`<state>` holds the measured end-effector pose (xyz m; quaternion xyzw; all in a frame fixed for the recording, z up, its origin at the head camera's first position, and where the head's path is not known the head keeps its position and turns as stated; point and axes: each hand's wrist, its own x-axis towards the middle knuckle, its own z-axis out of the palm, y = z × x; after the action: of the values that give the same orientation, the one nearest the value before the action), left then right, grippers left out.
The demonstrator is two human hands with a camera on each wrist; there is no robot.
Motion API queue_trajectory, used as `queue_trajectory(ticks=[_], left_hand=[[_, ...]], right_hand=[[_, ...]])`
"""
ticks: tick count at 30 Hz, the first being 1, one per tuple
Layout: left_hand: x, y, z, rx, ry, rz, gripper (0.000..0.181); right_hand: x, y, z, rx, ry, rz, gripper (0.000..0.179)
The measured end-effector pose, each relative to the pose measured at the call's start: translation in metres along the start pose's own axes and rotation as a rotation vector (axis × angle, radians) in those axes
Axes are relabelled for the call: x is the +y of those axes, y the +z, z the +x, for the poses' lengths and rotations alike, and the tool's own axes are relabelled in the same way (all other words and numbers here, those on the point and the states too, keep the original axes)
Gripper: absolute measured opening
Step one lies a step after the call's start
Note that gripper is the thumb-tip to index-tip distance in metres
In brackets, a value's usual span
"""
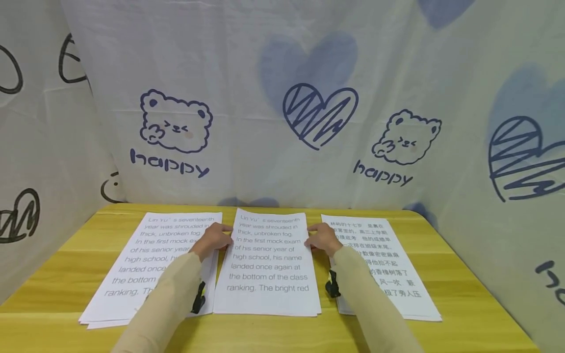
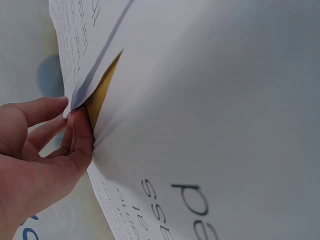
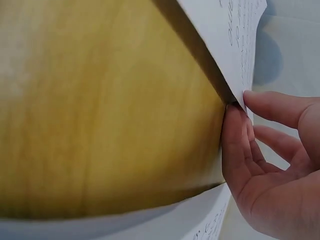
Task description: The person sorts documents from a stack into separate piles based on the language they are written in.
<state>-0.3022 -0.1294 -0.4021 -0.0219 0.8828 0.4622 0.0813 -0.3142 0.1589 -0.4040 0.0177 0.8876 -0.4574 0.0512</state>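
A white sheet of paper (image 1: 268,267) with large English print lies in the middle of the table, its far end slightly raised. At its left edge, my left hand (image 1: 215,240) pinches the paper, thumb above and fingers tucked beneath, as the left wrist view shows. My right hand (image 1: 323,239) grips the opposite edge the same way; in the right wrist view the thumb (image 3: 272,106) meets the lifted edge. Left of it lies an English-printed paper stack (image 1: 132,274), partly hidden by my left forearm. To the right, a Chinese-printed paper stack (image 1: 408,294) is partly covered by my right forearm.
The yellow wood-grain table (image 1: 459,294) carries all the papers. Behind it hangs a pale cloth (image 1: 247,162) with hearts and bear drawings, which also closes off both sides. Narrow strips of tabletop show between the papers.
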Motion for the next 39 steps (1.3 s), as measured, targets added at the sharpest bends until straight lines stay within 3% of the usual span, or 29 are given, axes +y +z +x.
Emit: queue_trajectory(ticks=[4,7,9,14,19,23,26,30,32,34,39], left_hand=[[0.0,0.0,0.004,-0.003,-0.013,0.022,0.054],[-0.004,0.001,0.01,0.014,0.016,0.066,0.053],[-0.004,0.003,0.011,0.026,0.028,0.1,0.042],[0.008,0.008,0.0,0.064,0.074,0.266,0.022],[0.014,0.012,-0.009,0.109,0.113,0.429,0.036],[0.01,0.012,-0.009,0.138,0.103,0.352,0.024],[0.009,0.009,-0.009,0.133,0.063,0.207,0.032],[0.006,0.003,-0.007,0.045,0.009,-0.062,0.054],[0.002,0.001,-0.006,0.006,-0.004,-0.162,0.055],[-0.001,0.0,-0.005,-0.013,0.0,-0.214,0.055],[-0.002,-0.003,-0.006,0.012,0.013,-0.233,0.054]], right_hand=[[-0.002,0.0,-0.001,0.014,0.026,-0.036,0.051],[-0.005,0.0,-0.002,0.019,0.017,-0.048,0.052],[-0.006,0.0,-0.003,0.02,-0.007,-0.059,0.053],[-0.008,0.001,-0.004,0.018,-0.052,-0.061,0.054],[-0.006,0.004,-0.004,0.016,-0.047,0.018,0.053],[-0.002,0.006,-0.004,0.027,-0.011,0.158,0.051],[0.0,0.006,-0.003,0.03,0.032,0.268,0.051],[0.002,0.004,-0.002,0.023,0.092,0.39,0.052],[0.003,0.003,-0.001,0.017,0.109,0.432,0.052],[0.005,0.001,-0.001,0.012,0.109,0.46,0.052],[0.004,-0.005,-0.001,-0.002,0.091,0.511,0.054]])
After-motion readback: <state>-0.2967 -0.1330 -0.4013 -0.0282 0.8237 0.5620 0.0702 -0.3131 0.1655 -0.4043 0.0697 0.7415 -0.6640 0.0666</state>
